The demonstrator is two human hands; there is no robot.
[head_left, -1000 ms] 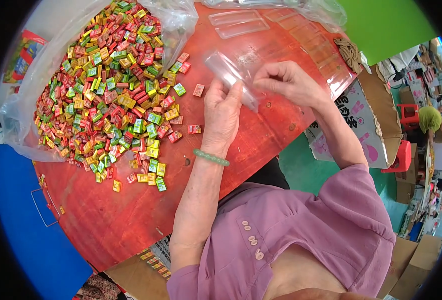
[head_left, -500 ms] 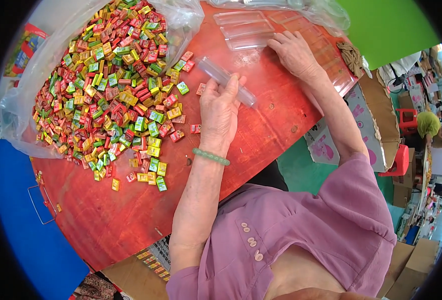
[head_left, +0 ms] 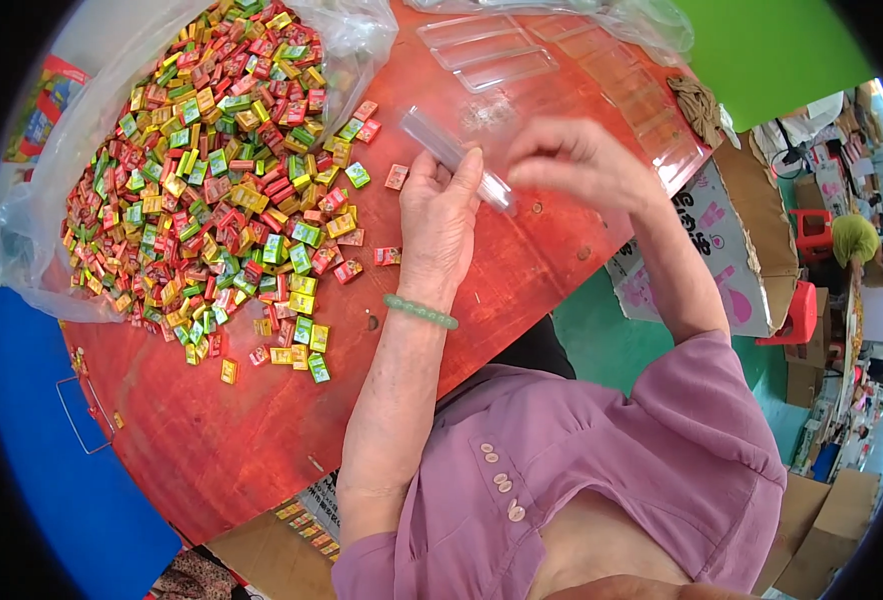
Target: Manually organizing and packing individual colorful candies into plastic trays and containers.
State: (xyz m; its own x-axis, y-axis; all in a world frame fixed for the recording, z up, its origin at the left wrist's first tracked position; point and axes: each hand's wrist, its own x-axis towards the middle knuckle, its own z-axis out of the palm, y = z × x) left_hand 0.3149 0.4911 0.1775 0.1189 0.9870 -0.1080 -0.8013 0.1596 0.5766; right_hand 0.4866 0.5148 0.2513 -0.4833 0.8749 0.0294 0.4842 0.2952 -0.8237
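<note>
My left hand (head_left: 442, 215), with a green bead bracelet at the wrist, is closed around a long, narrow clear plastic case (head_left: 428, 132). The case slants from upper left to lower right above the table, and my fingers hide its middle. My right hand (head_left: 587, 165) hovers by the case's lower right end, its fingers bent and smeared by motion. Whether it touches the case or holds anything does not show. Left of my left hand lies a big heap of small red, yellow and green boxes (head_left: 232, 190), a few of them loose at its edge.
Clear plastic trays (head_left: 507, 70) lie at the far side of the red table (head_left: 262, 440). A clear plastic bag (head_left: 37, 235) surrounds part of the heap. A brown cloth (head_left: 699, 112) rests at the right edge, beside a cardboard box (head_left: 757, 220). Red stools (head_left: 800, 312) stand beyond.
My right hand has left the clear trays at the far side and come nearer, toward the end of the case. My left hand keeps its hold in about the same place.
</note>
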